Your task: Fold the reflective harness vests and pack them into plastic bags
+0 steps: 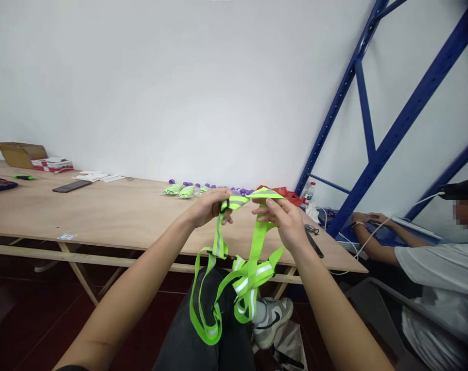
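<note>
A neon-green strap harness [253, 268] with silvery reflective stripes and black buckles hangs in loops over my lap. My left hand [215, 204] pinches it near a black buckle at the upper left. Opposite, my right hand [279, 215] grips the strap's upper right part, thumb and fingers on the band. Between the two hands the strap runs roughly level, with a twist in it. Its lower loops dangle in front of the table edge, above my knees.
The wooden table [141, 211] bears packed green straps [186, 192], purple rolls [241, 192], a red bag [291, 196], a bottle [309, 192], a dark phone [71, 186] and a cardboard box [20, 154]. A blue rack [373, 170] and a seated person [438, 278] are at right.
</note>
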`<state>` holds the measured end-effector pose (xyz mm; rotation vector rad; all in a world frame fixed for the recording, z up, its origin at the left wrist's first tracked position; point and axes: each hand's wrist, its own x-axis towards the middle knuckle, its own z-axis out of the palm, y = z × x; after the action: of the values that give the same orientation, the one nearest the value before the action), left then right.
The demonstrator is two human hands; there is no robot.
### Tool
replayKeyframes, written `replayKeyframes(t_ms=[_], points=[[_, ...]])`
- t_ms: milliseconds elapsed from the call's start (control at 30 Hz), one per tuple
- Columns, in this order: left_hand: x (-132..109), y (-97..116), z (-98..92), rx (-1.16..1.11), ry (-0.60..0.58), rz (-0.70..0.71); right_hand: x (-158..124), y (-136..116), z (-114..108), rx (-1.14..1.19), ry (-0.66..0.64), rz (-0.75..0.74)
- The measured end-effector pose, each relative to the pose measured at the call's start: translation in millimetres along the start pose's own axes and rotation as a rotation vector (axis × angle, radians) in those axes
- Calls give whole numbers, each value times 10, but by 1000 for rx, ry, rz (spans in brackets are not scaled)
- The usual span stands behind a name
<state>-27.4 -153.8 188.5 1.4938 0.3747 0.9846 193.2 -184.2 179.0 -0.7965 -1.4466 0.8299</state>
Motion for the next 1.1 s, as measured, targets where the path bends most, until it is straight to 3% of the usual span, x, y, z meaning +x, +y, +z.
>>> replayKeyframes(t_ms=[200,467,600,733,900,967,1100], points=[[77,316,81,-115,-26,-72,-222,11,-9,-249,-64,-14],[190,498,259,-50,-32,-55,-486,169,310,-492,120,-269],[219,535,238,-45,-13,-47,-479,313,437,-435,-23,-157],[222,556,132,16,38,-16,-349,446,322,-133,-189,26],[263,587,-103,58,172,-1,-148,407,-13,173,-241,243],[283,630,-246,48,242,-5,-109,346,-134,84,-313,245],[271,787,-578,-18,394,77,-138,333,-317,-394,-394,103]])
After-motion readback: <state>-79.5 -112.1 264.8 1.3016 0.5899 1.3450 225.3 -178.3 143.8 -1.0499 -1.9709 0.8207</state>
